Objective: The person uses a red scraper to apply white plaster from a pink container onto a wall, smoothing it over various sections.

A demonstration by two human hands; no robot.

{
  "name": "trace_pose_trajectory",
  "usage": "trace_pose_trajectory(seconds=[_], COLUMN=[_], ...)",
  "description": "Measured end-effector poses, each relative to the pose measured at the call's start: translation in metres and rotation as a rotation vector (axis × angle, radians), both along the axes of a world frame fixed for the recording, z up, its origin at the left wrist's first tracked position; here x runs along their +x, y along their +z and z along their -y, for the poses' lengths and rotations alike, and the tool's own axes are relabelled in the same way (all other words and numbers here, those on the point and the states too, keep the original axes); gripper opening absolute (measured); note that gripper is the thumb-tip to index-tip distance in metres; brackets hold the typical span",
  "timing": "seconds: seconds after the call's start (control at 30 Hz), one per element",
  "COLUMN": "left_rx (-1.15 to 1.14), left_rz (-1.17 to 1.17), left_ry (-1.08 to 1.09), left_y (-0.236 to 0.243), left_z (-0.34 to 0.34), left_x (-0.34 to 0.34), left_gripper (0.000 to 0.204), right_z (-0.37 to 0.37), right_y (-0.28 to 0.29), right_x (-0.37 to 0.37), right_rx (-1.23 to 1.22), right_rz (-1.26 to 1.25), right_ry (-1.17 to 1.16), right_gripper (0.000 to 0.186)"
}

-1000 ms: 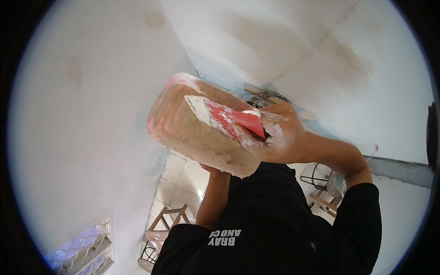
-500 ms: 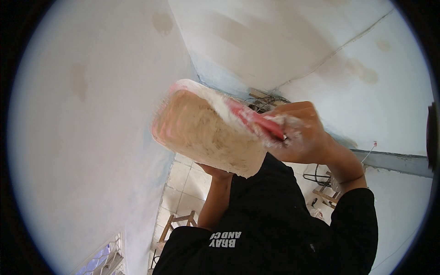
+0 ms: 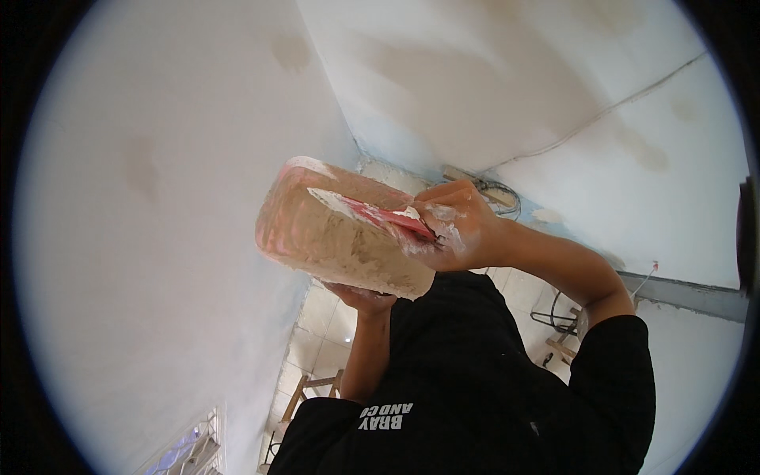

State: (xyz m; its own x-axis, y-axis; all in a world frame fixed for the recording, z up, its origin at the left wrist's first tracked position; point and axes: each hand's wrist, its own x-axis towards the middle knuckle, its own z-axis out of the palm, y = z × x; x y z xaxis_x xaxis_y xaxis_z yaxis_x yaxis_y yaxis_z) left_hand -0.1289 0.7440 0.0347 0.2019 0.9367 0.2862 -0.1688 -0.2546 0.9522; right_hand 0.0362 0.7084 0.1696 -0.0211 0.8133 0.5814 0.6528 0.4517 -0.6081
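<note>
My left hand (image 3: 360, 298) supports a pink rectangular tub (image 3: 266, 237) from below, gripping its near side; most of those fingers are hidden under it. Beige putty (image 3: 340, 245) coats the tub, with pink showing through in streaks. In my right hand (image 3: 465, 226), closed and smeared with white, is a red putty scraper (image 3: 372, 212). Its white-coated edge lies over the putty near the middle of the tub. Whether the blade presses into the putty, I cannot tell.
A plastered wall (image 3: 158, 198) rises close on the left, meeting another wall (image 3: 507, 87) with brownish patches and a thin cable. Coiled black cables (image 3: 503, 198) lie beyond my right hand. A wooden stool (image 3: 305, 388) stands on the tiled floor (image 3: 317, 317).
My right hand has moved left with the scraper, from the far right rim to over the middle of the putty. The tub has shifted slightly left and its far side has lowered.
</note>
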Motion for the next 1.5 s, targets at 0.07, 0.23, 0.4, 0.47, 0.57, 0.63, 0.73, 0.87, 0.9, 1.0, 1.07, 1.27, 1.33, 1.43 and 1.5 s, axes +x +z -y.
trace_pose_trajectory(seconds=[0.07,0.23,0.4,0.47,0.57,0.63,0.73,0.87,0.9,1.0,1.07,1.27,1.33,1.43,1.5], left_rx=[-0.010,-0.122,-0.420,-0.311,-0.123,0.181,0.554,0.739,0.603,0.330,0.187,0.132,0.168,0.210,0.230], left_rz=[-0.039,0.397,0.818,0.721,0.544,0.218,-0.189,-0.256,-0.187,0.032,0.181,0.256,0.239,0.220,0.208], left_ry=[0.010,-0.148,-0.331,-0.319,-0.228,-0.046,0.164,0.236,0.152,0.014,-0.037,-0.162,-0.161,-0.164,-0.164], left_y=[0.012,0.008,0.020,0.016,0.022,0.016,0.010,0.013,0.009,0.001,0.001,0.002,0.001,-0.002,-0.002], left_z=[-0.010,-0.044,-0.059,-0.066,-0.079,-0.092,-0.112,-0.127,-0.129,-0.139,-0.143,-0.148,-0.149,-0.150,-0.150], left_x=[0.015,0.042,0.063,0.062,0.062,0.058,0.055,0.061,0.056,0.052,0.052,0.053,0.051,0.052,0.051], left_gripper=[0.065,0.089,0.068,0.066,0.069,0.069,0.069,0.073,0.075,0.082,0.089,0.085,0.087,0.091,0.093], right_z=[-0.011,-0.039,-0.055,-0.056,-0.060,-0.066,-0.083,-0.104,-0.108,-0.114,-0.116,-0.107,-0.110,-0.115,-0.116], right_y=[0.003,0.011,0.026,0.034,0.042,0.047,0.046,0.038,0.040,0.057,0.053,0.053,0.051,0.035,0.032], right_x=[0.009,0.037,0.068,0.073,0.074,0.069,0.054,0.039,0.036,0.038,0.040,0.042,0.029,0.014,0.003], right_rx=[-0.020,0.081,0.185,0.104,-0.144,-0.212,-0.449,-0.397,-0.358,-0.320,-0.048,-0.397,-0.383,-0.402,-0.434], right_rz=[0.029,0.057,0.172,0.218,0.026,-0.047,-0.199,-0.453,-0.453,-0.451,-0.303,-0.224,-0.225,-0.279,-0.388], right_ry=[-0.059,-0.192,-0.260,-0.232,-0.124,-0.084,-0.233,-0.369,-0.384,-0.497,-0.572,-0.504,-0.507,-0.516,-0.438], right_gripper=[0.015,0.016,0.016,0.016,0.016,0.015,0.013,0.017,0.017,0.017,0.018,0.023,0.024,0.025,0.014])
